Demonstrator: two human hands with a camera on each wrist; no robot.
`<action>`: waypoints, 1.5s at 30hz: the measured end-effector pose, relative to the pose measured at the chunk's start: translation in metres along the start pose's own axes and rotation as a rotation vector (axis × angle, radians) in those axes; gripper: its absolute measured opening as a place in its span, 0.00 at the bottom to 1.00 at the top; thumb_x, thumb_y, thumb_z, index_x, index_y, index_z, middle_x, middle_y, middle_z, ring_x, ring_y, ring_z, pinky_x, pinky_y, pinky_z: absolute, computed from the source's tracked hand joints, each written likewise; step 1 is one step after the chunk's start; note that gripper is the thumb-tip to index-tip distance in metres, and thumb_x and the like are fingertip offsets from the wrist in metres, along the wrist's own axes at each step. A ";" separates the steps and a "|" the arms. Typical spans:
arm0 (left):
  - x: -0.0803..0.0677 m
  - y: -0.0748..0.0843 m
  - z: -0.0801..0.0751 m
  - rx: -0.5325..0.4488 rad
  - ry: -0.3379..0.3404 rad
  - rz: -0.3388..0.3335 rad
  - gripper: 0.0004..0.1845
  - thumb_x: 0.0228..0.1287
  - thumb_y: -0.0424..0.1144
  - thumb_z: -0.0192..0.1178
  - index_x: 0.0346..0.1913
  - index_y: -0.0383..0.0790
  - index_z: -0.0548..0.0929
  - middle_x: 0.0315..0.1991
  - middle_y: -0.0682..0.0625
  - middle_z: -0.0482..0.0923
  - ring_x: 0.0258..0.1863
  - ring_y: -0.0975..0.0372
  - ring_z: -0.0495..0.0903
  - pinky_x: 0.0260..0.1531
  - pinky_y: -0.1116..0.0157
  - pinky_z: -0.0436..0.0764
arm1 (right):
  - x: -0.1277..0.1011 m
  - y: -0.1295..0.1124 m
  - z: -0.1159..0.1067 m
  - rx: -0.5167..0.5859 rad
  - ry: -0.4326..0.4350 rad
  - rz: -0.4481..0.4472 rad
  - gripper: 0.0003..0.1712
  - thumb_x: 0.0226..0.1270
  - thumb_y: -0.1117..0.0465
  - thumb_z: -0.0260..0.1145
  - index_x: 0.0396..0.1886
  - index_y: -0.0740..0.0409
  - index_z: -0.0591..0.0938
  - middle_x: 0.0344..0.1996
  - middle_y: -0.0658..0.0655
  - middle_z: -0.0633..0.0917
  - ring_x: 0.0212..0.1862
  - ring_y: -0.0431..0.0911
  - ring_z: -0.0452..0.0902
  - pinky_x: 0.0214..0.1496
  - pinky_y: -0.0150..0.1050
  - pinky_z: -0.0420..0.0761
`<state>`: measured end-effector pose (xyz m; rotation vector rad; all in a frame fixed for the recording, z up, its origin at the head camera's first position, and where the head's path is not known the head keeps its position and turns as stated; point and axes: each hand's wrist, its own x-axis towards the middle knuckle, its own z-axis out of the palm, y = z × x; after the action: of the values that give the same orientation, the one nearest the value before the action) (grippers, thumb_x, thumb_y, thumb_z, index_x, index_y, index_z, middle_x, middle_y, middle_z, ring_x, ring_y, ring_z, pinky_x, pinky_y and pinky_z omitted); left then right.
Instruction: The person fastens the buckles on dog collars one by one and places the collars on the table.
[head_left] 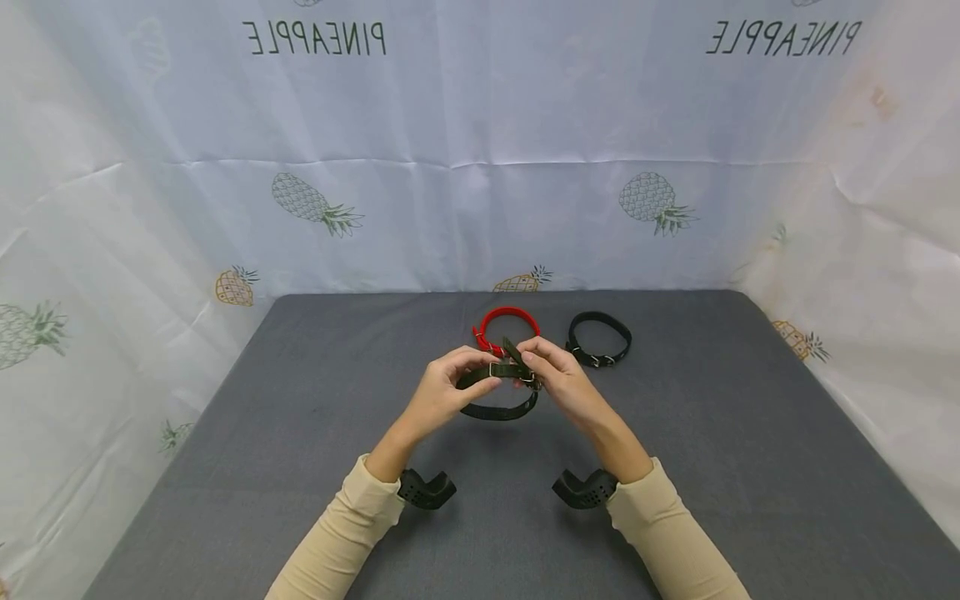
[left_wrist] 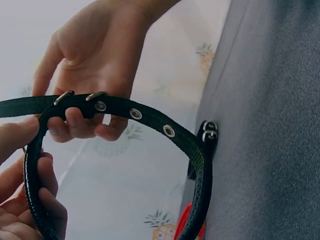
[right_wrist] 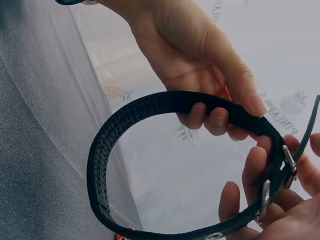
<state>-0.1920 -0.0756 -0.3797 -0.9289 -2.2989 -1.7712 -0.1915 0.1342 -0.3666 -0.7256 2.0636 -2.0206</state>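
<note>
Head view: three collars, one dark collar (head_left: 498, 392) pinched in both hands' fingers (head_left: 480, 362), one red (head_left: 504, 321), one black (head_left: 598, 337).

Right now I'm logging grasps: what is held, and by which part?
Both hands hold the dark green collar above the table: the left hand pinches the strap beside the buckle, the right hand grips at the buckle end.

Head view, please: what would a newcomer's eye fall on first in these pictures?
First, the two hands meeting above the middle of the grey table: the left hand and the right hand both grip a dark green collar near its metal buckle, held up off the surface. Just behind them a red collar lies on the table, with a black collar to its right, against a pineapple-print backdrop.
</note>
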 end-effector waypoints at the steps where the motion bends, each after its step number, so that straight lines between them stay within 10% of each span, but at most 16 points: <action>1: 0.000 -0.001 0.000 0.014 0.002 0.012 0.13 0.61 0.31 0.65 0.49 0.33 0.82 0.45 0.39 0.81 0.37 0.73 0.78 0.38 0.74 0.79 | 0.000 -0.001 0.000 -0.007 0.000 0.007 0.19 0.79 0.55 0.48 0.49 0.70 0.72 0.39 0.43 0.78 0.37 0.37 0.77 0.46 0.32 0.78; 26: -0.001 -0.002 -0.002 0.049 -0.012 0.096 0.14 0.58 0.31 0.67 0.48 0.34 0.83 0.46 0.40 0.81 0.40 0.68 0.79 0.39 0.72 0.82 | -0.001 -0.001 0.003 -0.040 -0.008 -0.075 0.12 0.74 0.62 0.55 0.27 0.51 0.76 0.29 0.42 0.80 0.35 0.45 0.77 0.45 0.36 0.79; 37: 0.001 -0.003 0.000 0.072 -0.006 0.135 0.15 0.57 0.31 0.67 0.48 0.35 0.85 0.44 0.41 0.82 0.43 0.61 0.80 0.41 0.72 0.81 | 0.000 0.003 0.003 -0.038 -0.015 -0.121 0.12 0.70 0.69 0.56 0.27 0.75 0.71 0.31 0.42 0.79 0.34 0.41 0.77 0.42 0.34 0.81; 45: 0.001 -0.005 0.002 0.125 -0.011 0.179 0.16 0.58 0.29 0.66 0.50 0.33 0.84 0.46 0.41 0.83 0.48 0.56 0.80 0.48 0.68 0.82 | 0.001 0.002 0.002 -0.066 -0.008 -0.062 0.11 0.69 0.68 0.57 0.28 0.72 0.73 0.28 0.43 0.79 0.31 0.42 0.75 0.38 0.36 0.78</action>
<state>-0.1944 -0.0742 -0.3839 -1.0855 -2.2246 -1.5374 -0.1917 0.1315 -0.3690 -0.8174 2.1376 -1.9858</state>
